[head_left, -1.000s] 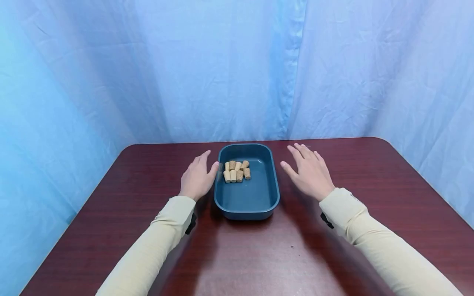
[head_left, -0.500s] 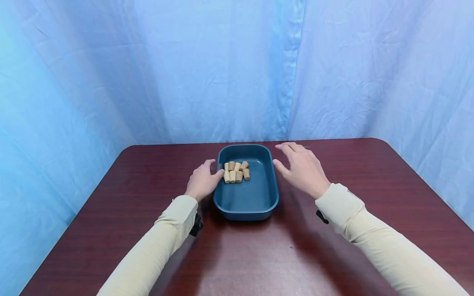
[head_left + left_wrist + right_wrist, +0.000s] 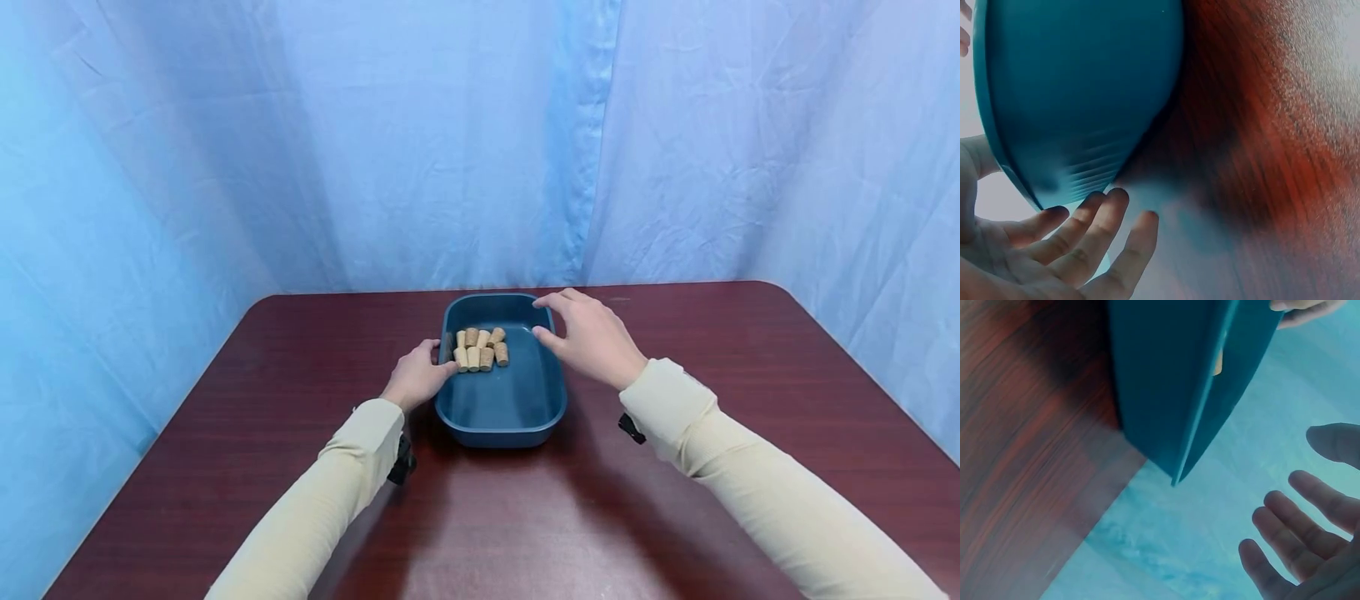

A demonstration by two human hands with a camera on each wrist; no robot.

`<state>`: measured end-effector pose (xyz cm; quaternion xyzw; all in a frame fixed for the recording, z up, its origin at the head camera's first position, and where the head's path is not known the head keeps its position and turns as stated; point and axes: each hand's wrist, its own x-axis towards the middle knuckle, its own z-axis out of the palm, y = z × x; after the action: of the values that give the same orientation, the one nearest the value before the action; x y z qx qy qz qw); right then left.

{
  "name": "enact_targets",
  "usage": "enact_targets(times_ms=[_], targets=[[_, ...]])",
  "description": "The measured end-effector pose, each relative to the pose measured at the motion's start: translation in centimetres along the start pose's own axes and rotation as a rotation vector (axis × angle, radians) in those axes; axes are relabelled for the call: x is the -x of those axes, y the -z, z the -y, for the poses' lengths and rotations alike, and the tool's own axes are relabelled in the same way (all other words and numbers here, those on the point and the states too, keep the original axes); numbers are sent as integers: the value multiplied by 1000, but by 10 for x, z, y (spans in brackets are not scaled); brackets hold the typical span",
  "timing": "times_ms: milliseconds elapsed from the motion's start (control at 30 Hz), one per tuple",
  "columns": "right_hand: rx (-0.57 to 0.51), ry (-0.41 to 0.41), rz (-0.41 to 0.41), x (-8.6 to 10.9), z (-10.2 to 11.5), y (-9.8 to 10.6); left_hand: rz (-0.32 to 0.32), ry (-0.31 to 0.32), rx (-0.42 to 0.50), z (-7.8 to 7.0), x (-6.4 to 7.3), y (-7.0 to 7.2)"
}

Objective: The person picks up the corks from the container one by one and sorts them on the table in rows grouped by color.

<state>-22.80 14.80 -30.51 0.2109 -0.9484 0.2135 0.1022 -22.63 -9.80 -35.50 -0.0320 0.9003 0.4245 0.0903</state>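
Observation:
A dark blue rectangular tray (image 3: 498,417) with rounded corners sits on the table. Several tapered cork stoppers (image 3: 486,358), some pale and some speckled brown, lie grouped at its left side. At the tray's left wall, my left hand (image 3: 416,377) has its thumb over the rim and its fingers outside. The left wrist view shows those fingers (image 3: 1110,212) extended beside the wall; whether they touch it, I cannot tell. My right hand (image 3: 596,340) hovers above the right rim, thumb and fingers apart and holding nothing. In the right wrist view its fingers (image 3: 1297,531) are spread, clear of the tray.
The tray stands on a dark red wood-grain table (image 3: 300,367) with rounded far corners. Pale blue curtains (image 3: 450,150) hang behind the table and along both sides. Each wrist wears a small black device under a light sleeve (image 3: 765,467).
My right hand has moved left from beside the tray to over its right rim. My left hand has come down and right, its thumb now over the left rim. The corks stay put.

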Motion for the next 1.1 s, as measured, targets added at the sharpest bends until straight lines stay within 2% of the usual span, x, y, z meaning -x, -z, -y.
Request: enact_targets(times_ms=[233,400,800,1100], targets=[[-105,-42,100,-10,5,-2,58,72,56,3,-2,0],[-198,-52,168,-16,9,-4,91,78,104,5,-4,-1],[-219,-87,232,-28,20,-9,119,87,156,7,-4,-6],[-235,-131,306,-38,22,-16,115,64,130,10,-10,-12]])
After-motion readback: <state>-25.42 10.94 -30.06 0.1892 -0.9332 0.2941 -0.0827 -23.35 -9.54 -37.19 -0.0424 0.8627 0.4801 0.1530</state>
